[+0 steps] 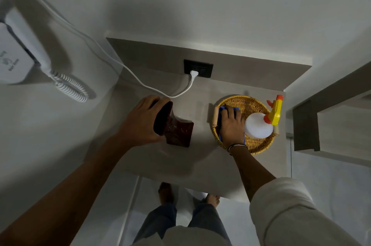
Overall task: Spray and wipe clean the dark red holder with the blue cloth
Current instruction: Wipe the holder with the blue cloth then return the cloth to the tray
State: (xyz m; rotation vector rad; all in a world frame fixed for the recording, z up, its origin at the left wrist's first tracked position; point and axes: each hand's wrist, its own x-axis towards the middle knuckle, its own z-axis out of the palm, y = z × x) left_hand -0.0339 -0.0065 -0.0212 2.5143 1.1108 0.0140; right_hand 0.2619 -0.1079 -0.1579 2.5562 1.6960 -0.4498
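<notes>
Dark red and shiny, the holder [176, 128] is on the left part of the grey table [180, 165], and your left hand [140, 120] is wrapped around its top end. Your fingers curl over the far side of it and your thumb is on the near side, so the hand is closed on the holder. The holder leans over to the left, with its wide square foot still down near the table. To the right sits a round wicker basket [259, 145] with small wooden handles. Your right hand [232, 125] is inside the basket, lying palm down on the blue cloth [220, 112]. Only bits of blue peek out at the far edge and the sides of the hand, and you cannot tell if the fingers are just pressing the cloth flat or pinching it. Just beside that hand, also in the basket, stands a white spray bottle [259, 125] with a yellow and orange trigger top [276, 110]. On the wall behind the table, a white plug [194, 74] sits in a black socket [198, 68], and its white cord [120, 65] runs up to the left toward a white hair dryer [22, 49] on the wall.
</notes>
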